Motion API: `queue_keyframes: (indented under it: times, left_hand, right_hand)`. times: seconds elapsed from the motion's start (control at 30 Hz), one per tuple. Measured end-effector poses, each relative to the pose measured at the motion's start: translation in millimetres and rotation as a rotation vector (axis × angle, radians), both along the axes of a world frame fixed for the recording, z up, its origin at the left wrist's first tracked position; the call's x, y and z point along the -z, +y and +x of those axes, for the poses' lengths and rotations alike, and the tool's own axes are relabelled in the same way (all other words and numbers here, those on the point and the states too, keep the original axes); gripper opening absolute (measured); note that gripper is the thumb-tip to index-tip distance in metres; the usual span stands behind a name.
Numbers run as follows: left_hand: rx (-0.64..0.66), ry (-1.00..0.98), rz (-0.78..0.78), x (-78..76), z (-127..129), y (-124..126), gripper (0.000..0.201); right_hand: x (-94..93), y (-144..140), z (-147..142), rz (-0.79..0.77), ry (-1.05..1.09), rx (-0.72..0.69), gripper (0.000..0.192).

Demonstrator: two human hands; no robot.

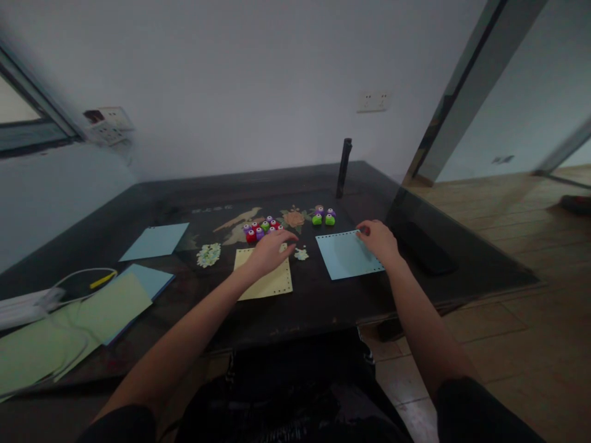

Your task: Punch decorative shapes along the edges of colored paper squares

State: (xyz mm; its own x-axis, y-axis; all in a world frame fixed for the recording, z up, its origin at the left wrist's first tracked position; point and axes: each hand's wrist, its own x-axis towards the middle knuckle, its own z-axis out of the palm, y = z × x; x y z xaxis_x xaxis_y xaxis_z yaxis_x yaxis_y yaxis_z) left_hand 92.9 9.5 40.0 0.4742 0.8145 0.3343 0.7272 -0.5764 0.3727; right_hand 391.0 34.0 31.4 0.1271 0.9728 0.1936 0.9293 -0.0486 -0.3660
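Note:
My left hand hovers over or rests on a yellow sheet of paper with small dark marks or holes along its edges. Its thumb and fingers are apart and nothing shows between them. At the upper right edge of a light blue sheet, similarly dotted along its edges, the bent fingers and thumb of my right hand come together on the paper. Just beyond my left hand sits a cluster of small red, purple and green pieces with eye-like tops. Several green and purple ones stand farther right.
Pale patterned scraps lie left of the yellow sheet. More blue paper and long yellow-green sheets are at left, with a white cable and power strip. A black upright stick stands at the back; a black flat object lies right.

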Motion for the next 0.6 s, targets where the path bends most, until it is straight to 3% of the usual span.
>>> queue_keyframes:
  times: [0.17,0.27,0.33,0.43,0.6]
  left_hand:
    - [-0.197,0.009,-0.010,14.4,-84,7,0.020]
    - [-0.286,-0.014,-0.017,21.8,-110,6,0.021]
    - [-0.304,-0.009,-0.025,24.3,-116,5,0.023]
    - [-0.265,0.019,-0.039,26.1,-116,4,0.027]
    - [-0.228,0.114,-0.084,31.0,-115,2,0.046]
  right_hand:
    - [-24.9,-9,-51,0.097,0.146,-0.373,0.015]
    - [-45.7,-15,-98,0.059,0.234,-0.661,0.015]
    - [-53.1,-14,-128,0.079,0.224,-0.759,0.015]
    - [-45.1,-5,-156,0.060,0.128,-0.762,0.016]
    - [-2.1,13,-160,0.027,-0.035,-0.785,0.028]
